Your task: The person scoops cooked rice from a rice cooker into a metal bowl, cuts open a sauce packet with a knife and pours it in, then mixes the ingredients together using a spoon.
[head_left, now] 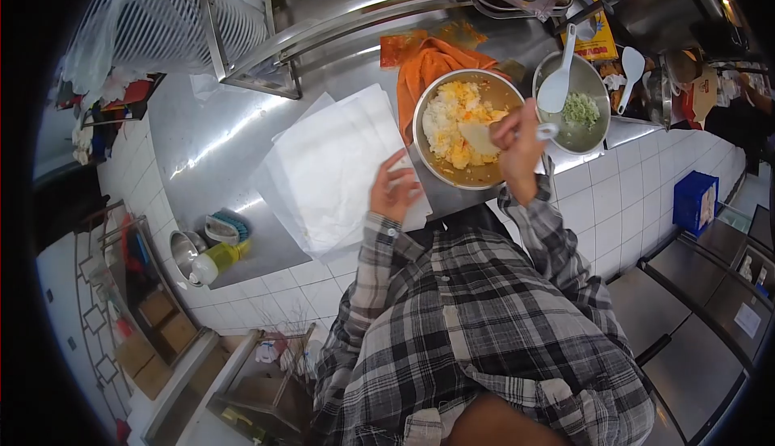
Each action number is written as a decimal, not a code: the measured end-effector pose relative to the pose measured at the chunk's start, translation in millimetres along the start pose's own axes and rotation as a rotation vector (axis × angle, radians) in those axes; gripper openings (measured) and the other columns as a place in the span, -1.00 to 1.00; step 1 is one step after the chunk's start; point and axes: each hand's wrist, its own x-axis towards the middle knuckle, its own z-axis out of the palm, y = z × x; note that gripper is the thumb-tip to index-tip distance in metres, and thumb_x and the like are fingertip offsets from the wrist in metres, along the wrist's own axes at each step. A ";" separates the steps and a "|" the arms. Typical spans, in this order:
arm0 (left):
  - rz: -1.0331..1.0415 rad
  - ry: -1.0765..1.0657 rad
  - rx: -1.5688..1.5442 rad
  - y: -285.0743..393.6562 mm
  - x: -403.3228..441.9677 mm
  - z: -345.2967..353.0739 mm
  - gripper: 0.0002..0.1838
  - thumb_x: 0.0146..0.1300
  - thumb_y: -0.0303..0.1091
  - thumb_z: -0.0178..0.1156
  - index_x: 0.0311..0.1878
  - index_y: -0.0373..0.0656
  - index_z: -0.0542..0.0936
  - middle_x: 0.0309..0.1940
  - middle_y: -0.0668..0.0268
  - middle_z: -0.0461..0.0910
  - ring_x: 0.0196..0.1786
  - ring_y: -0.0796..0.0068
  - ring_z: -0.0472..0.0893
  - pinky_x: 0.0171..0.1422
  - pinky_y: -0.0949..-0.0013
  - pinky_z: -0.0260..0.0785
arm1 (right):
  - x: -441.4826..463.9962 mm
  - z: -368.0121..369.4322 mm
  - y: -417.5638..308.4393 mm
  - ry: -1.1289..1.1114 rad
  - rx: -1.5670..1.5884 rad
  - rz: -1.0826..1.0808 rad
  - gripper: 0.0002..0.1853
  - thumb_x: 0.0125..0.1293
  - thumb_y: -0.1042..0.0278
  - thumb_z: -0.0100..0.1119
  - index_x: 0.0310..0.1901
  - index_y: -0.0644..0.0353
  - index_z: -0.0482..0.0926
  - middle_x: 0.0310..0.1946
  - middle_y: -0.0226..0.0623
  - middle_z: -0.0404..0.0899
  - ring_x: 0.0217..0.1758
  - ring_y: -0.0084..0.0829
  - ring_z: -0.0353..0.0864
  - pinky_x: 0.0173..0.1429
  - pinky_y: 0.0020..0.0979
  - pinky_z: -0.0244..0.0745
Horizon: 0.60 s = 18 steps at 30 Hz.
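My right hand [521,143] is closed round the handle of a white rice paddle [478,137], its blade down in the rice. White rice mixed with orange-yellow bits [442,123] lies in a round metal bowl [416,127]. My left hand [394,189] holds nothing; its fingers are apart and slightly curled, above the right edge of a stack of white paper sheets [323,167] and left of the bowl. To the right, a second metal bowl [575,141] contains chopped green food [580,110]. Another white paddle [555,91] leans across that bowl.
An orange cloth [428,62] lies behind the rice bowl. A third paddle [632,67] is at the right. A brush [226,226], a bottle of yellow liquid [219,260] and a small metal bowl [184,248] stand at the counter's left end. A metal shelf [323,30] overhangs the back.
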 end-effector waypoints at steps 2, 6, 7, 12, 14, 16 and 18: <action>0.194 0.166 0.388 -9.9 9.2 -22.1 -0.65 0.23 -0.33 0.21 0.10 -0.04 0.52 -0.16 0.26 0.54 -0.10 0.43 0.56 0.02 0.29 0.53 | -3.1 -8.6 14.3 -0.038 -0.027 0.092 -0.36 0.47 0.00 -0.22 -0.74 0.24 0.34 -0.86 -0.49 0.13 -0.79 -0.67 0.02 -0.65 -0.55 -0.08; 0.526 0.275 0.903 -3.6 24.8 -11.1 -0.78 0.14 -0.42 0.25 -0.11 -0.09 0.62 -0.28 0.22 0.57 -0.27 0.33 0.59 -0.15 0.31 0.52 | 0.1 -1.3 -23.2 -0.026 0.109 0.054 -0.36 0.47 -0.01 -0.23 -0.73 0.24 0.33 -0.86 -0.52 0.04 -0.77 -0.66 -0.04 -0.61 -0.54 -0.06; 0.607 0.273 1.013 -9.7 32.7 -14.3 -0.78 0.13 -0.42 0.25 -0.12 -0.11 0.62 -0.30 0.21 0.58 -0.31 0.30 0.58 -0.17 0.30 0.51 | 0.5 -3.0 -35.4 -0.037 0.189 0.021 -0.37 0.47 -0.01 -0.23 -0.73 0.24 0.32 -0.86 -0.53 0.02 -0.77 -0.65 -0.07 -0.60 -0.54 -0.05; 0.408 0.215 1.042 -11.7 43.1 -16.8 -0.85 0.12 -0.37 0.27 -0.21 -0.10 0.68 -0.42 0.30 0.61 -0.22 0.39 0.60 -0.18 0.43 0.49 | -7.9 -7.9 -67.8 -0.094 0.266 -0.031 -0.41 0.50 -0.02 -0.35 -0.68 0.13 0.23 -0.82 -0.56 -0.15 -0.71 -0.61 -0.18 -0.52 -0.48 -0.14; 0.321 0.258 0.608 25.8 29.5 -0.6 -0.85 0.11 -0.40 0.27 -0.22 -0.07 0.68 -0.38 0.29 0.62 -0.19 0.41 0.60 -0.15 0.42 0.49 | -10.9 -10.8 -69.5 -0.075 0.296 -0.034 -0.39 0.50 -0.03 -0.36 -0.69 0.16 0.25 -0.83 -0.56 -0.13 -0.73 -0.61 -0.17 -0.53 -0.48 -0.12; 0.473 0.170 0.472 48.0 26.5 12.2 -0.85 0.11 -0.44 0.25 -0.23 -0.05 0.69 -0.31 0.28 0.60 -0.18 0.41 0.60 -0.12 0.40 0.49 | -14.1 -12.0 -69.5 -0.027 0.340 -0.044 -0.36 0.50 -0.02 -0.35 -0.71 0.22 0.28 -0.85 -0.57 -0.13 -0.75 -0.62 -0.16 -0.55 -0.50 -0.10; 0.865 -0.045 0.621 58.4 37.8 21.6 -0.84 0.12 -0.49 0.22 -0.24 -0.04 0.70 -0.21 0.25 0.57 -0.18 0.41 0.59 -0.10 0.38 0.50 | -18.5 -13.7 -68.0 -0.051 0.350 0.002 -0.36 0.50 -0.02 -0.35 -0.71 0.22 0.29 -0.85 -0.56 -0.09 -0.75 -0.63 -0.14 -0.55 -0.50 -0.07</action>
